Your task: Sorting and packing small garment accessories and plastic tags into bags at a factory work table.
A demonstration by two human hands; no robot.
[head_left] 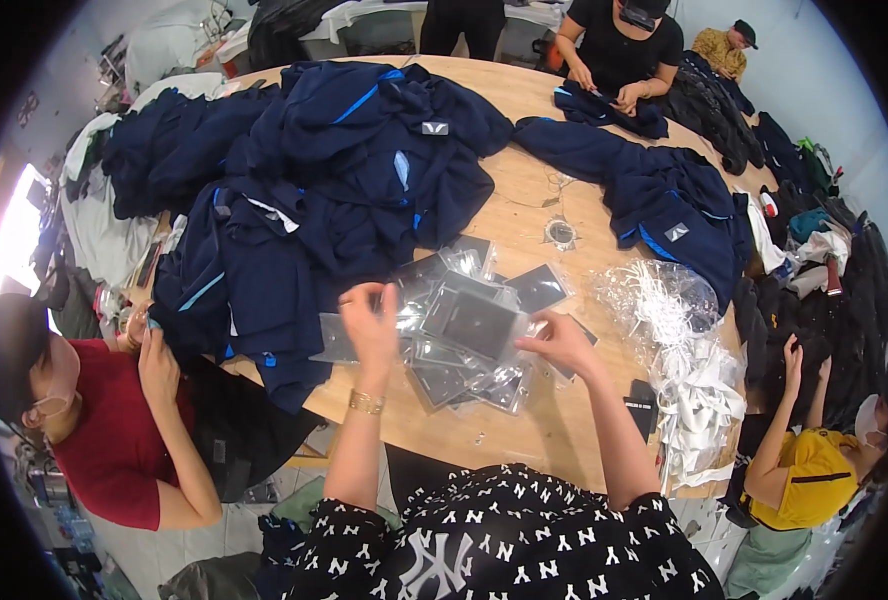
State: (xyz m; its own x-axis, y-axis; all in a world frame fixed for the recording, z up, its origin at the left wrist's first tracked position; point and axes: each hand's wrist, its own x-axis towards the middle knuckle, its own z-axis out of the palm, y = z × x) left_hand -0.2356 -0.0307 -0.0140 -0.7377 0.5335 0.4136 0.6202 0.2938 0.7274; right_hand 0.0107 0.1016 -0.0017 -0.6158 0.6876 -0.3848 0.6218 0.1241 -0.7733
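Note:
A loose pile of clear plastic packets with dark grey inserts (449, 385) lies on the wooden table in front of me. My right hand (562, 340) pinches the right edge of the top clear plastic packet (472, 320), which has a dark rectangular piece inside. At the pile's left side, my left hand (370, 325) is raised with bent fingers apart; I see nothing held in it. A bracelet circles that wrist. Another dark packet (537, 287) sticks out at the far right of the pile.
Navy garments with blue trim (364, 170) heap up beyond and left of the pile; another navy garment (669, 200) lies right. A clear bag of white strings (659, 300), white strips (699, 410) and a black phone-like object (641, 408) are at right. Several people work around the table (554, 190).

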